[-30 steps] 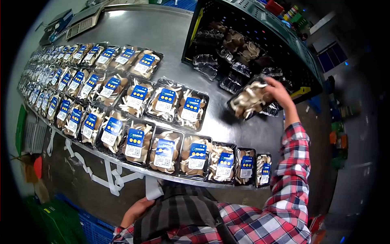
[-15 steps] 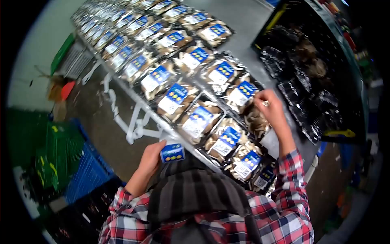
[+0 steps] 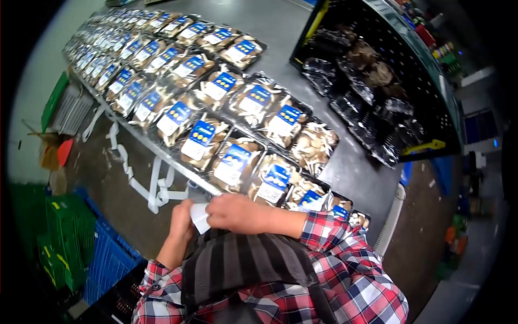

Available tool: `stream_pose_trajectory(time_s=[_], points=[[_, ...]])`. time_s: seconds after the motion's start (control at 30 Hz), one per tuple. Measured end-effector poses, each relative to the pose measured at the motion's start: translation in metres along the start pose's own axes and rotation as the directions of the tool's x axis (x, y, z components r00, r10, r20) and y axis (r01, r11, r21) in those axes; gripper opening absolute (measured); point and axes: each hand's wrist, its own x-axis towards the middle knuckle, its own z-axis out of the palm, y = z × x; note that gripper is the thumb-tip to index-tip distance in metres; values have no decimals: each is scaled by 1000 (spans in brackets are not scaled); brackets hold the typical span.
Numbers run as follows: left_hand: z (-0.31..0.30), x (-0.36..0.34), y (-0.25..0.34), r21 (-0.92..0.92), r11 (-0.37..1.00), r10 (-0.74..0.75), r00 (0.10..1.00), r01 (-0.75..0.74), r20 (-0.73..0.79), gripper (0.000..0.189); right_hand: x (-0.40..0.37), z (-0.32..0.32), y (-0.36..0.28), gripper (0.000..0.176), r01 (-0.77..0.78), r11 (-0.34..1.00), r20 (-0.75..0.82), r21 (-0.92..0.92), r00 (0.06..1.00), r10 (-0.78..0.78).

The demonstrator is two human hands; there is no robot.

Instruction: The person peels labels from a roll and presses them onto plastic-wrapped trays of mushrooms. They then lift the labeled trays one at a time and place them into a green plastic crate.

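Watching through the head camera, I saw both hands meet just off the near edge of the table (image 3: 359, 167), low against the plaid shirt. The left hand (image 3: 181, 224) was closed around a small white sheet (image 3: 198, 217), thumb side up. The right hand (image 3: 234, 212) lay knuckles-up over it, its fingers curled down onto the sheet; I could not tell whether they pinched it or only touched it.

Room was tight. Trays (image 3: 232, 162) ran in three packed rows right up to the table's front lip, touching side by side, the nearest just beyond the right wrist. The only bare steel lay to the right, a grey strip between the rows and a black crate (image 3: 418, 54) standing well back. Below the lip the floor was open, with a blue bin (image 3: 110, 259) near the left elbow.

The trays were shallow black rectangles under glossy film, holding pale, ruffled mushrooms. Each carried a blue and white label (image 3: 202, 133), except one bare tray (image 3: 314, 144) at the right end of the middle row. The tabletop was dull brushed metal. The crate had lattice walls and held crinkled, shiny packs.
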Motion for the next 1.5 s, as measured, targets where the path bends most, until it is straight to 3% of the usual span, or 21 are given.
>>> stream_pose_trajectory(time_s=[0.07, 0.1, 0.13, 0.17, 0.2, 0.4, 0.5, 0.53, 0.6, 0.67, 0.73, 0.8, 0.87, 0.97, 1.07, 1.1, 1.13, 1.2, 1.27, 1.4, 1.5], points=[[-15, 18, -6, -110, 994, -22, 999, 27, 40, 20, -19, -25, 12, 5, -174, 985, -282, 6, 945, 169], [-13, 15, -3, -170, 985, -18, 999, 27, 50, 19, -33, -61, 20, 8, -479, 878, -136, -15, 871, 473], [-13, 14, -2, -231, 973, -15, 998, 28, 56, 19, -44, -99, 23, 12, -645, 689, -177, 329, 675, 716], [-21, 12, -3, -218, 973, -41, 986, 76, 160, 19, -76, -123, 58, 15, -724, 623, -171, 295, 602, 780], [-20, 6, -4, -219, 970, -58, 977, 103, 204, 18, -92, -159, 66, 17, -759, 380, -58, 529, 415, 908], [-6, -45, -5, 56, 978, -207, 933, 199, 294, 21, -189, -180, 148, 14, -822, 272, 63, 501, 348, 936], [8, -71, 9, 50, 963, -263, 883, 265, 389, 39, -199, -139, 165, 24, -841, 530, -155, -106, 541, 827], [15, -75, 11, 28, 951, -289, 856, 307, 430, 43, -196, -133, 160, 28, -800, 466, -240, -379, 571, 785], [0, -71, -3, 53, 945, -307, 819, 323, 484, 49, -186, -151, 150, 34, -894, 232, -381, -383, 382, 842], [-12, -76, -8, 117, 951, -304, 796, 286, 523, 46, -211, -189, 166, 41, -922, 206, -589, -327, 370, 718], [-14, -80, -2, 258, 924, -377, 793, 283, 479, 44, -227, -250, 164, 54, -842, 12, -629, -539, 412, 659], [-11, -81, -1, 310, 901, -418, 797, 302, 436, 42, -253, -292, 163, 68, -609, -246, -638, -754, 589, 497], [-9, -82, -5, 284, 893, -441, 800, 348, 406, 39, -278, -320, 170, 57, -527, -420, -664, -739, 463, 587], [-12, -73, -17, 310, 874, -471, 806, 373, 357, 35, -291, -353, 178, 51, -529, -369, -606, -764, 392, 692], [-7, -72, -20, 386, 873, -439, 826, 298, 355, 34, -272, -369, 176, 51, -615, -377, -668, -693, 350, 656], [-7, -72, -19, 397, 870, -439, 827, 292, 352, 35, -263, -376, 160, 50, -635, -329, -664, -699, 406, 627], [-6, -74, -17, 379, 876, -437, 826, 300, 356, 35, -256, -385, 140, 47, -664, -189, -632, -723, 527, 568], [-8, -77, -14, 347, 882, -439, 823, 318, 361, 35, -239, -384, 99, 46, -815, 131, -668, -565, 545, 507], [-27, -59, -23, 425, 862, -445, 815, 277, 372, 34, -244, -379, 80, 44, -924, 316, -595, -217, 382, 707], [-62, -19, -45, 525, 828, -412, 851, 199, 326, 27, -255, -328, 75, 43, -961, 236, -222, 143, 201, 954], [-53, -21, -37, 486, 862, -316, 902, 144, 294, 21, -299, -257, 114, 34, -971, 222, -67, 92, 216, 974]])
